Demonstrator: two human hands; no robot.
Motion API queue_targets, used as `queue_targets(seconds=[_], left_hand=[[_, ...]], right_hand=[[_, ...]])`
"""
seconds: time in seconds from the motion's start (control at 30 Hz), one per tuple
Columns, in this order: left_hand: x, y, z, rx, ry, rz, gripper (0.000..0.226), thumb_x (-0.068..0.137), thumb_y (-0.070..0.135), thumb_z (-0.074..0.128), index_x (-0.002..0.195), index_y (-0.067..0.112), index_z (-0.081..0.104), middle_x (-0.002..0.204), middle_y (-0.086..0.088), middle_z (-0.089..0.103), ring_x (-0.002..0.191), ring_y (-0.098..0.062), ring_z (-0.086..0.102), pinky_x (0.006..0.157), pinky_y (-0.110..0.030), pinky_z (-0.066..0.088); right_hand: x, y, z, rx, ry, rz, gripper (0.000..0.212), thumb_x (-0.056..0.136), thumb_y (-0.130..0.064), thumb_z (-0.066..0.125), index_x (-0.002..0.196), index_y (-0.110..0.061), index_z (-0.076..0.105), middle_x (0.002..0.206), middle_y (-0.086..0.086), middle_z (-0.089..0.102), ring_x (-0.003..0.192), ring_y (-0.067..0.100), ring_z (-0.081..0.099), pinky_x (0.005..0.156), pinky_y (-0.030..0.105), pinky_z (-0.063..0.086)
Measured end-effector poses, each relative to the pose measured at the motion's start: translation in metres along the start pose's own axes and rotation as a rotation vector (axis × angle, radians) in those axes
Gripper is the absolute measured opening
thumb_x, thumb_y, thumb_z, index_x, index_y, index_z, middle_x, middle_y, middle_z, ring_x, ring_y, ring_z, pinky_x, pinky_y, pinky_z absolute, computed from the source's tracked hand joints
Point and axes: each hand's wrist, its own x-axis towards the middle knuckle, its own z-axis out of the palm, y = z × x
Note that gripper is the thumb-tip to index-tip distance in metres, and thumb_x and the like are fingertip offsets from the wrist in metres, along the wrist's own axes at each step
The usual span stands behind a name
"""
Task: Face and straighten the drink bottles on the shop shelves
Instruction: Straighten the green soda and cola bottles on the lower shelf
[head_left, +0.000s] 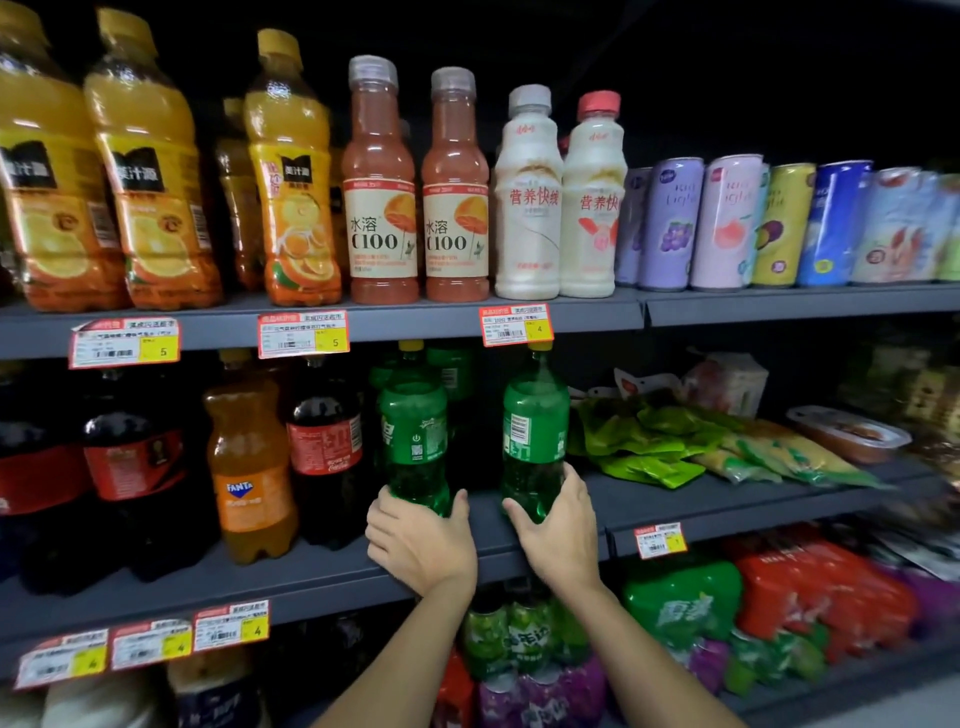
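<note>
Head view: both hands reach to the middle shelf (322, 577), each wrapped around the base of a green bottle. The left hand (421, 543) is clamped on the left green bottle (414, 441), thumb and fingers curled around its lower part. The right hand (561, 530) is clamped on the right green bottle (535, 431), which stands upright with its barcode side showing. Both bottles stand near the shelf's front edge, with a dark open gap between them. More green bottles stand behind the left one. Just left are a cola bottle (324, 447) and a Fanta bottle (252, 467), the Fanta closer to the edge. Right of the right bottle, the shelf holds green and yellow pouches (675, 441) lying flat, with bare shelf in front of them. On the upper shelf (467, 319), orange juice bottles (291, 171), two C100 bottles (382, 192), two white milk bottles (530, 202) and a row of cans (727, 223) line the front edge. Price tags (304, 335) hang on the shelf lips.
</note>
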Motion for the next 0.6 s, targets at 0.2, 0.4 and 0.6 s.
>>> queue_targets(seconds=[0.2, 0.4, 0.6], left_hand=[[0.002, 0.003, 0.007, -0.017, 0.045, -0.065, 0.088, 0.066, 0.044, 0.089, 0.131, 0.003, 0.048, 0.122, -0.021, 0.053, 0.111, -0.039, 0.048, 0.094, -0.049, 0.034], [0.002, 0.0, -0.005, 0.035, 0.007, -0.021, 0.086, 0.061, 0.049, 0.09, 0.125, 0.003, 0.054, 0.111, -0.018, 0.057, 0.105, -0.038, 0.053, 0.088, -0.047, 0.035], [0.01, -0.029, -0.031, 0.033, -0.114, 0.197, 0.083, 0.069, 0.063, 0.078, 0.132, 0.015, 0.055, 0.123, -0.003, 0.061, 0.121, -0.026, 0.053, 0.103, -0.044, 0.03]], right_hand=[[0.0, 0.006, -0.005, -0.009, 0.004, 0.005, 0.087, 0.079, -0.051, 0.077, 0.147, -0.017, 0.035, 0.139, 0.002, 0.05, 0.132, 0.023, 0.046, 0.112, 0.043, 0.037], [-0.001, 0.006, -0.002, 0.006, 0.005, -0.004, 0.086, 0.08, -0.05, 0.078, 0.146, -0.017, 0.035, 0.137, 0.003, 0.049, 0.131, 0.024, 0.046, 0.111, 0.047, 0.038], [0.003, 0.007, -0.001, 0.019, -0.061, -0.027, 0.089, 0.08, -0.053, 0.077, 0.149, -0.017, 0.033, 0.143, 0.002, 0.048, 0.134, 0.024, 0.045, 0.112, 0.046, 0.038]])
